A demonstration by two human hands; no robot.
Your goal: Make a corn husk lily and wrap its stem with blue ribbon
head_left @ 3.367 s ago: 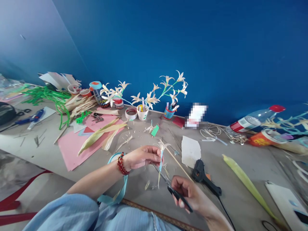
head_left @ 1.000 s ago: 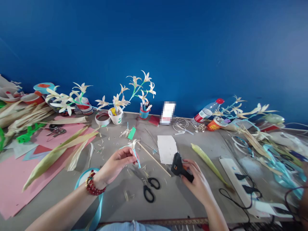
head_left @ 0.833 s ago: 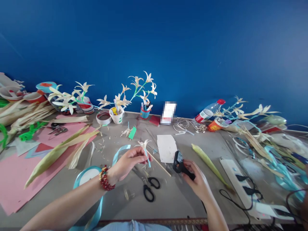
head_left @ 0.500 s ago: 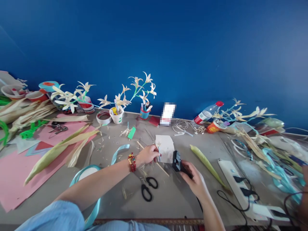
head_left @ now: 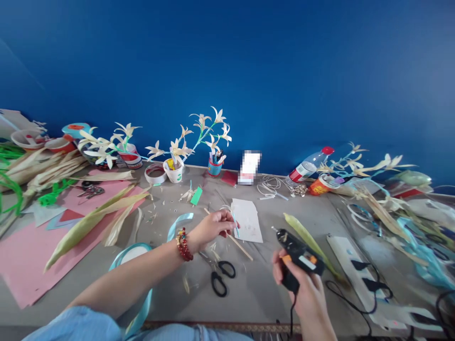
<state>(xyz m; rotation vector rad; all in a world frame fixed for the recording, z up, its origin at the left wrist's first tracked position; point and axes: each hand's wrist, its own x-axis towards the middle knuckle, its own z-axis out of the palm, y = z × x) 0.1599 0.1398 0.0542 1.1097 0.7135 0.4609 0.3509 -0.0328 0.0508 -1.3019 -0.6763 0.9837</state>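
Note:
My left hand point(head_left: 217, 225) is closed in a pinch on a thin light-blue stem point(head_left: 235, 222), beside the left edge of a white sheet of paper point(head_left: 250, 227). What tops the stem is too small to tell. In my right hand point(head_left: 302, 284) is a black glue gun point(head_left: 300, 251) with orange parts, its nozzle pointing left toward the paper and its cord hanging down. Black-handled scissors point(head_left: 223, 278) lie on the table below my left hand. A thin wooden stick point(head_left: 241, 248) rests under that hand, close to the paper.
A roll of light-blue ribbon point(head_left: 133, 253) lies by my left forearm. Corn husks point(head_left: 85, 227) rest on pink paper point(head_left: 21, 260). Pale husk flowers point(head_left: 181, 149) stand in cups along the wall. To the right lie a green husk point(head_left: 307, 239) and a power strip point(head_left: 350, 265) with cords.
My right hand has turned the glue gun, so its nozzle now points left, and drawn it away from the paper. My left hand still pinches the stem, slightly shifted.

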